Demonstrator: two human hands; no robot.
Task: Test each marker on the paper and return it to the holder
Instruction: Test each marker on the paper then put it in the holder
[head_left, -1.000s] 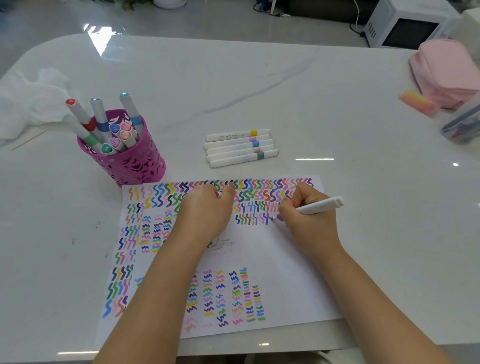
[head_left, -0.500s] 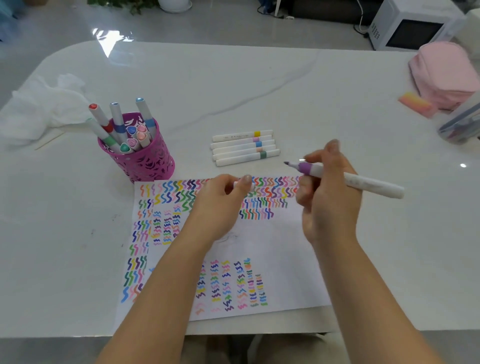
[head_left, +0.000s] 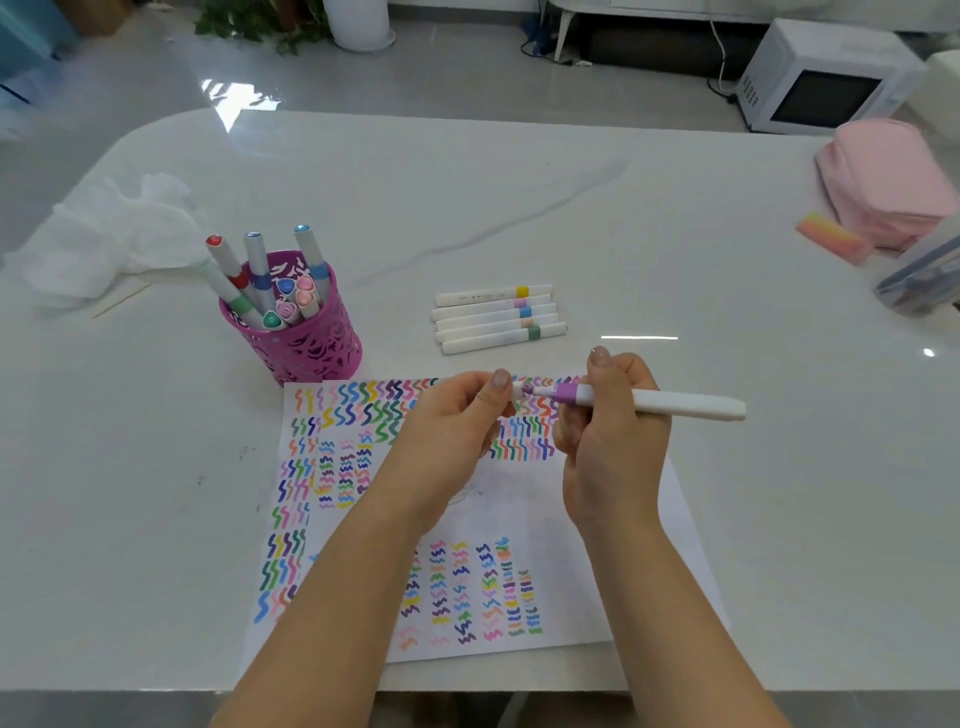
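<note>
marker (head_left: 675, 404) lifted off paper (head_left: 524, 512), tip brought to cap (head_left: 518, 387)

Daylight falls bright and even over the glossy white marble worktop (head_left: 519, 208). A broad window glare (head_left: 244, 104) burns out at its far left corner, and a thin white streak (head_left: 639, 338) shines nearer me on the right. My left hand (head_left: 457, 421) and right hand (head_left: 613, 431) cast only faint, soft shadows on the white sheet of squiggle-covered paper (head_left: 519, 509). The wide lens bows the worktop's edges and tilts the white microwave (head_left: 821, 78). The white marker with a purple band (head_left: 675, 404) looks fairly sharp; the small white cap (head_left: 518, 388) is blurred.
</note>
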